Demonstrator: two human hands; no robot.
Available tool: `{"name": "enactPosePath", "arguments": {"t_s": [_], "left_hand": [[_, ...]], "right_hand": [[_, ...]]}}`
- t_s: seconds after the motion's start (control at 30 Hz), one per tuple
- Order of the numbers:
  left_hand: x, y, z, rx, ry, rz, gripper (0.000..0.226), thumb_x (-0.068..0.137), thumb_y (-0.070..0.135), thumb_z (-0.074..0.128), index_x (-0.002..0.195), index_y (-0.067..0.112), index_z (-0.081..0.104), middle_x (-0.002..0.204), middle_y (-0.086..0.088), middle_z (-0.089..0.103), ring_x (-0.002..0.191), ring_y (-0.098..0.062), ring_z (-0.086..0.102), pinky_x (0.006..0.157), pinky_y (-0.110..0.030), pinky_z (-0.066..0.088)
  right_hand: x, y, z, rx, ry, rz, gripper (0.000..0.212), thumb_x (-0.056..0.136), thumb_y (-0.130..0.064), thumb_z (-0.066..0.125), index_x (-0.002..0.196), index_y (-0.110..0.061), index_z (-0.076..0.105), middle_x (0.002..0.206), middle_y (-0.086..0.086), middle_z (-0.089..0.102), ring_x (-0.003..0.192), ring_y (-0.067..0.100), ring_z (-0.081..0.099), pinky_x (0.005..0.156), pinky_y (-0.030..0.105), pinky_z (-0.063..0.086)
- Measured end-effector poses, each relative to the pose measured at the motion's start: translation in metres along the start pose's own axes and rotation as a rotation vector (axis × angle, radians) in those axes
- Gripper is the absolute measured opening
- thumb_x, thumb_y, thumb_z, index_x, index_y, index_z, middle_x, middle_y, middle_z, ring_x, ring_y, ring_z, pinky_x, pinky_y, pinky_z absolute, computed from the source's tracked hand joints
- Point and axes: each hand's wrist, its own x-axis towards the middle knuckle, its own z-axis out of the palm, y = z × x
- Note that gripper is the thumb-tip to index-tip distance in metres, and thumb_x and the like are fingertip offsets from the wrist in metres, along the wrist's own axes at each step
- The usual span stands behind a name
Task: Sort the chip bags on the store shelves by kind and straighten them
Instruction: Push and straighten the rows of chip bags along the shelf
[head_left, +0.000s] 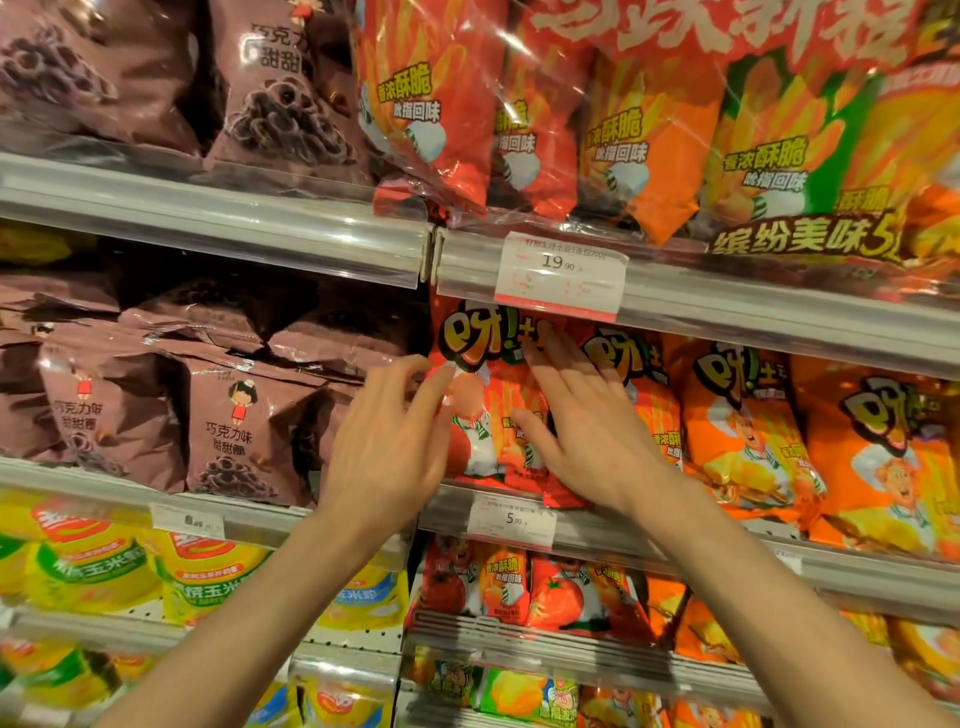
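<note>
Both hands are on the red chip bag (485, 415) at the left end of the middle shelf (727, 558), and neither has closed on it. Our left hand (387, 441) touches its left edge with loosely bent fingers; our right hand (582, 415) lies flat across its front, fingers spread. We reckon it's light, puffy and slick, its contents easily crushed, so we'd take it by the side seams, not squeeze the middle. Orange bags (737, 431) stand just right, brown bags (234, 421) left.
</note>
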Motion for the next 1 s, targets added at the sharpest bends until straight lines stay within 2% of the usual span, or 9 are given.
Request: {"name": "enactPosePath", "arguments": {"t_s": [0.07, 0.1, 0.17, 0.23, 0.33, 0.43, 0.67, 0.83, 1.0], "left_hand": [[0.011, 0.008, 0.006, 0.027, -0.001, 0.074, 0.040, 0.091, 0.010, 0.062, 0.131, 0.005, 0.059, 0.129, -0.017, 0.057, 0.112, -0.033, 0.054, 0.085, -0.044, 0.049], [0.016, 0.009, 0.010, 0.047, -0.021, 0.103, 0.041, 0.093, 0.010, 0.060, 0.133, 0.004, 0.057, 0.131, -0.018, 0.057, 0.118, -0.034, 0.053, 0.093, -0.045, 0.046], [0.026, 0.007, 0.019, 0.107, -0.084, 0.121, 0.045, 0.100, 0.020, 0.051, 0.141, 0.004, 0.050, 0.141, -0.018, 0.052, 0.131, -0.035, 0.048, 0.110, -0.047, 0.036], [0.032, 0.001, 0.026, 0.166, -0.160, 0.094, 0.054, 0.105, 0.036, 0.038, 0.151, 0.008, 0.039, 0.156, -0.014, 0.039, 0.146, -0.029, 0.036, 0.121, -0.049, 0.022], [0.031, -0.005, 0.036, 0.225, -0.237, 0.082, 0.063, 0.106, 0.048, 0.023, 0.158, 0.012, 0.025, 0.166, -0.009, 0.023, 0.155, -0.022, 0.016, 0.124, -0.052, 0.012], [0.027, -0.006, 0.041, 0.257, -0.257, 0.074, 0.067, 0.105, 0.052, 0.018, 0.159, 0.013, 0.020, 0.167, -0.009, 0.016, 0.156, -0.021, 0.008, 0.124, -0.054, 0.009], [0.028, -0.002, 0.036, 0.266, -0.252, 0.085, 0.067, 0.105, 0.053, 0.019, 0.159, 0.014, 0.021, 0.167, -0.010, 0.016, 0.156, -0.024, 0.009, 0.124, -0.053, 0.010], [0.023, -0.004, 0.040, 0.261, -0.289, 0.110, 0.066, 0.105, 0.055, 0.019, 0.161, 0.022, 0.012, 0.168, -0.008, 0.014, 0.156, -0.023, 0.007, 0.124, -0.051, 0.008], [0.025, -0.004, 0.034, 0.239, -0.289, 0.104, 0.065, 0.104, 0.055, 0.023, 0.160, 0.021, 0.019, 0.168, -0.009, 0.011, 0.156, -0.023, 0.003, 0.125, -0.052, 0.008]], "right_hand": [[0.014, 0.003, 0.000, -0.004, -0.036, -0.002, 0.061, 0.104, -0.054, 0.029, 0.155, -0.021, 0.029, 0.159, 0.009, 0.038, 0.149, 0.030, 0.029, 0.122, 0.052, 0.022], [0.019, 0.005, 0.001, -0.017, -0.052, -0.025, 0.062, 0.104, -0.054, 0.027, 0.157, -0.022, 0.025, 0.164, 0.009, 0.027, 0.153, 0.028, 0.019, 0.124, 0.051, 0.015], [0.024, 0.008, 0.004, -0.037, -0.067, -0.083, 0.066, 0.104, -0.053, 0.027, 0.160, -0.021, 0.012, 0.169, 0.003, 0.002, 0.156, 0.020, -0.002, 0.126, 0.047, -0.002], [0.023, 0.011, 0.005, -0.046, -0.079, -0.092, 0.069, 0.104, -0.054, 0.026, 0.161, -0.021, 0.005, 0.169, 0.000, -0.006, 0.155, 0.015, -0.008, 0.125, 0.046, -0.008], [0.020, 0.013, 0.007, -0.056, -0.110, -0.065, 0.071, 0.104, -0.057, 0.023, 0.161, -0.024, -0.003, 0.168, -0.002, -0.008, 0.155, 0.015, -0.009, 0.124, 0.048, -0.011], [0.020, 0.014, 0.007, -0.074, -0.140, -0.051, 0.071, 0.103, -0.058, 0.022, 0.161, -0.026, -0.002, 0.168, -0.002, -0.009, 0.155, 0.016, -0.010, 0.124, 0.051, -0.010], [0.014, 0.012, 0.007, -0.106, -0.097, -0.050, 0.074, 0.102, -0.061, 0.017, 0.161, -0.022, -0.005, 0.168, -0.001, -0.014, 0.154, 0.018, -0.017, 0.122, 0.048, -0.015], [0.001, 0.013, 0.015, -0.071, -0.092, -0.032, 0.072, 0.103, -0.061, 0.014, 0.161, -0.023, -0.005, 0.169, -0.004, -0.009, 0.154, 0.017, -0.017, 0.122, 0.049, -0.012], [-0.014, 0.020, 0.004, 0.051, -0.009, -0.008, 0.070, 0.103, -0.058, 0.022, 0.161, -0.024, 0.004, 0.169, -0.001, -0.002, 0.156, 0.019, -0.005, 0.125, 0.048, -0.002]]}}
